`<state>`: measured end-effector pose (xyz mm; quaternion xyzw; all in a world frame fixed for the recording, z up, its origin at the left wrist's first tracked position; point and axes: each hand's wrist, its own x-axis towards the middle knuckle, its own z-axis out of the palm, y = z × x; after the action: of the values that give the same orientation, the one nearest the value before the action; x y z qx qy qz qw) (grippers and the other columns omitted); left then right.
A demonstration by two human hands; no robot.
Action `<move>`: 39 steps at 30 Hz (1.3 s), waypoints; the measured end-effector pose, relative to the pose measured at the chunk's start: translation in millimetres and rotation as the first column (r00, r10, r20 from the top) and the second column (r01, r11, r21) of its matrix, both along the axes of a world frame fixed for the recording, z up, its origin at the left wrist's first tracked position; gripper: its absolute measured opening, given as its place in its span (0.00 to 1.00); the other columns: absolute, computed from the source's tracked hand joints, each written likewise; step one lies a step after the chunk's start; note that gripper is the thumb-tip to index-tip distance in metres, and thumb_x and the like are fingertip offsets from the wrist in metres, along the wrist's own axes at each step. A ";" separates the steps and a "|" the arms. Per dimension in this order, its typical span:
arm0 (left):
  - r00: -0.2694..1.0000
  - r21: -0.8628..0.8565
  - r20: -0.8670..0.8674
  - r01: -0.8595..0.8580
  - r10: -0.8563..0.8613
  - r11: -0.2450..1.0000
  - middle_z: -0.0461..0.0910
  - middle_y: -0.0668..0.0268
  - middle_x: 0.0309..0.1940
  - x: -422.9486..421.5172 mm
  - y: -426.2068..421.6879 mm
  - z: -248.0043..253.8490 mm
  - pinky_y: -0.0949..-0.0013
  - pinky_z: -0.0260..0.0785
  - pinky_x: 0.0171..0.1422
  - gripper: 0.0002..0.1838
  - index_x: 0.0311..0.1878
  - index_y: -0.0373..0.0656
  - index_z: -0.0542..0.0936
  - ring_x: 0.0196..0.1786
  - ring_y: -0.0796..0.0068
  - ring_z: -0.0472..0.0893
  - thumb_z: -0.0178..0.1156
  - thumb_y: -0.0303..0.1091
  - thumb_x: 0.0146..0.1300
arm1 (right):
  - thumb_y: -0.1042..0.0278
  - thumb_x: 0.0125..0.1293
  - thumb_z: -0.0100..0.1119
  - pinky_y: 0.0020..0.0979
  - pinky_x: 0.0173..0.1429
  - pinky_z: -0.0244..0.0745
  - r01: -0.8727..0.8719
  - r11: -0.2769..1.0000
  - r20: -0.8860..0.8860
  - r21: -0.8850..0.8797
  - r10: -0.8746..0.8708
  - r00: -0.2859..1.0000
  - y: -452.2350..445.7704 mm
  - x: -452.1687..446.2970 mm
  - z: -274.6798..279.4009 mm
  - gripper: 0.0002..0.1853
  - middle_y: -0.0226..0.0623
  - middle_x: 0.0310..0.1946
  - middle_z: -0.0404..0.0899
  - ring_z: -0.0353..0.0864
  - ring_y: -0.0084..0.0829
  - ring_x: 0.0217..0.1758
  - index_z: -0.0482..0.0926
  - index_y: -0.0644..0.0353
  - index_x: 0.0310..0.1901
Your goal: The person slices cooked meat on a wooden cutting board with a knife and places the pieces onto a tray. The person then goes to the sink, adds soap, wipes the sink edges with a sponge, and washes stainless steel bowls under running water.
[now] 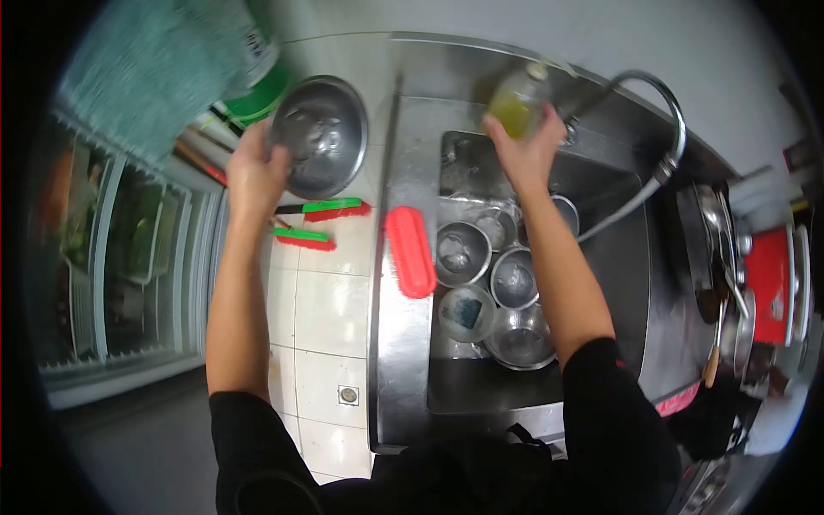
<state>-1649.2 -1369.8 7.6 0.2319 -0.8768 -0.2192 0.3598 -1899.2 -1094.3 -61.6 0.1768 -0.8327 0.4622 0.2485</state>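
Note:
Off to the left, above the floor, my left hand (pixel 257 167) grips the rim of a metal bowl (pixel 319 137), its inside turned towards me. My right hand (pixel 528 146) is wrapped round a clear bottle (pixel 517 101) with yellow-green liquid in it, held up over the back of the sink (pixel 601 360). Below my right forearm, several metal bowls (pixel 515 279) stand in the sink. A pale bowl (pixel 446 322) among them holds a dark green sponge (pixel 467 312). A red scrub brush (pixel 410 251) lies on the sink's left ledge.
A curved faucet (pixel 678 129) with a hose rises at the back right. Pans and utensils (pixel 717 249) crowd the right side. Red-and-green brooms (pixel 333 206) stand on the tiled floor (pixel 330 313), beside a glass-door fridge (pixel 129 249) and a green cloth (pixel 150 81).

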 end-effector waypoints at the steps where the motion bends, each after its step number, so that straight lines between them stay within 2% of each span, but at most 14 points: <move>1: 0.994 0.095 0.079 -0.083 0.076 0.992 0.82 0.49 0.41 1.4 2.5 -1.3 0.62 0.74 0.42 0.14 0.50 0.35 0.78 0.39 0.62 0.84 0.59 0.27 0.61 | 0.50 0.44 0.81 0.48 0.73 0.63 -0.061 0.997 0.026 0.037 0.060 0.998 -4.0 -19.9 17.1 0.54 0.56 0.64 0.66 0.62 0.54 0.71 0.62 0.69 0.68; 2: 0.977 0.174 0.162 -0.167 0.139 0.970 0.82 0.51 0.38 1.3 1.5 -1.7 0.65 0.73 0.36 0.15 0.52 0.36 0.77 0.36 0.68 0.82 0.58 0.27 0.62 | 0.49 0.43 0.80 0.47 0.72 0.64 -0.118 0.991 0.049 0.066 0.115 0.992 -11.2 -41.5 31.5 0.54 0.56 0.63 0.65 0.63 0.54 0.70 0.61 0.68 0.68; 4: 0.999 0.174 -0.034 -0.013 0.019 0.985 0.82 0.56 0.39 -1.3 -11.9 -28.8 0.71 0.69 0.29 0.20 0.59 0.40 0.74 0.33 0.76 0.80 0.57 0.28 0.64 | 0.52 0.42 0.80 0.45 0.71 0.66 -0.089 0.985 0.136 0.145 0.069 0.988 -20.0 -65.6 27.9 0.54 0.55 0.61 0.66 0.64 0.54 0.68 0.61 0.66 0.68; 6: 0.997 0.492 -0.081 0.033 0.008 0.870 0.81 0.56 0.43 -6.7 11.0 -21.9 0.71 0.72 0.31 0.24 0.64 0.41 0.69 0.35 0.73 0.82 0.55 0.27 0.64 | 0.53 0.40 0.78 0.44 0.70 0.68 -0.174 0.972 0.309 0.155 0.120 0.944 -6.8 -40.1 59.2 0.53 0.56 0.61 0.66 0.67 0.55 0.65 0.61 0.65 0.67; 10: 0.977 0.828 -0.211 0.183 -0.007 0.530 0.78 0.54 0.54 -32.3 66.2 7.0 0.67 0.79 0.37 0.31 0.71 0.40 0.59 0.42 0.65 0.85 0.52 0.24 0.63 | 0.52 0.40 0.79 0.41 0.70 0.69 -0.236 0.953 0.266 -0.190 0.282 0.922 38.3 -13.5 32.6 0.50 0.55 0.60 0.71 0.72 0.50 0.66 0.66 0.63 0.66; 15: 0.981 0.836 -0.053 0.146 -0.187 0.528 0.74 0.48 0.58 -58.3 115.0 23.8 0.58 0.84 0.44 0.40 0.77 0.44 0.50 0.51 0.58 0.84 0.49 0.24 0.61 | 0.54 0.41 0.80 0.41 0.68 0.71 -0.317 0.934 0.251 -0.162 0.350 0.903 154.9 67.0 17.9 0.49 0.48 0.58 0.73 0.76 0.44 0.61 0.68 0.62 0.65; 17: 0.954 0.877 -0.115 0.228 -0.275 0.423 0.73 0.48 0.60 -69.4 137.7 16.3 0.57 0.85 0.43 0.38 0.77 0.42 0.51 0.51 0.58 0.84 0.50 0.24 0.63 | 0.57 0.41 0.80 0.40 0.65 0.72 -0.348 0.929 0.258 -0.126 0.369 0.893 222.0 94.6 37.8 0.47 0.45 0.55 0.73 0.76 0.42 0.59 0.69 0.60 0.64; 21: 0.938 0.909 0.088 0.062 -0.335 0.413 0.60 0.44 0.71 -91.6 190.7 -20.2 0.56 0.84 0.49 0.42 0.80 0.38 0.42 0.66 0.50 0.73 0.53 0.28 0.68 | 0.64 0.43 0.79 0.40 0.68 0.69 -0.186 0.973 0.249 0.136 0.148 0.957 346.7 124.9 58.0 0.45 0.42 0.56 0.72 0.74 0.40 0.62 0.68 0.59 0.65; 23: 0.895 0.940 0.002 0.150 -0.446 0.305 0.61 0.45 0.71 -101.9 221.4 -56.5 0.58 0.85 0.47 0.39 0.78 0.36 0.47 0.64 0.50 0.74 0.54 0.28 0.70 | 0.68 0.44 0.78 0.40 0.69 0.67 -0.080 0.982 0.315 0.172 0.022 0.949 403.2 134.1 64.1 0.45 0.41 0.58 0.71 0.72 0.39 0.64 0.66 0.61 0.67; 24: 0.890 0.940 0.023 0.136 -0.455 0.313 0.70 0.47 0.64 -104.6 239.1 -72.9 0.58 0.85 0.45 0.33 0.75 0.39 0.54 0.57 0.55 0.80 0.51 0.25 0.68 | 0.69 0.46 0.77 0.39 0.70 0.66 -0.031 0.979 0.242 0.201 -0.019 0.970 427.4 139.6 66.4 0.43 0.41 0.58 0.72 0.73 0.37 0.63 0.68 0.62 0.66; 28: 0.862 0.934 0.292 -0.162 -0.416 0.319 0.75 0.47 0.56 -110.3 294.5 -149.8 0.60 0.85 0.34 0.27 0.69 0.42 0.60 0.39 0.52 0.84 0.55 0.27 0.69 | 0.68 0.50 0.77 0.40 0.72 0.63 0.192 0.947 0.207 0.258 -0.248 0.946 491.8 148.0 65.3 0.42 0.44 0.61 0.71 0.70 0.40 0.66 0.67 0.62 0.67; 33: 0.753 0.816 0.495 -0.231 -0.434 0.529 0.80 0.49 0.53 -97.8 345.8 -248.1 0.61 0.85 0.32 0.28 0.68 0.46 0.64 0.39 0.55 0.87 0.60 0.30 0.67 | 0.64 0.55 0.77 0.42 0.76 0.57 0.340 0.923 0.248 0.179 -0.377 0.893 531.0 143.0 34.3 0.45 0.48 0.67 0.65 0.64 0.42 0.71 0.62 0.64 0.71; 36: 0.717 0.798 0.546 -0.289 -0.433 0.528 0.83 0.50 0.48 -104.6 371.8 -293.3 0.62 0.84 0.31 0.28 0.67 0.47 0.65 0.40 0.58 0.87 0.62 0.33 0.66 | 0.64 0.56 0.76 0.44 0.78 0.55 0.370 0.910 0.179 0.189 -0.403 0.898 540.0 147.3 23.7 0.49 0.50 0.72 0.59 0.59 0.43 0.75 0.55 0.63 0.74; 39: 0.604 0.668 0.693 -0.330 -0.394 0.667 0.85 0.52 0.44 -128.5 384.6 -311.5 0.60 0.83 0.38 0.29 0.67 0.44 0.65 0.41 0.56 0.88 0.63 0.36 0.66 | 0.64 0.58 0.75 0.45 0.80 0.50 0.391 0.907 0.175 0.155 -0.415 0.893 548.8 153.6 7.9 0.52 0.52 0.75 0.53 0.53 0.44 0.79 0.49 0.62 0.77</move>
<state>-1777.7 -985.1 -303.9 0.4113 -0.7746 -0.4361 -0.2016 -1745.5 -545.5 -53.7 -0.0340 -0.8976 0.3671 0.2416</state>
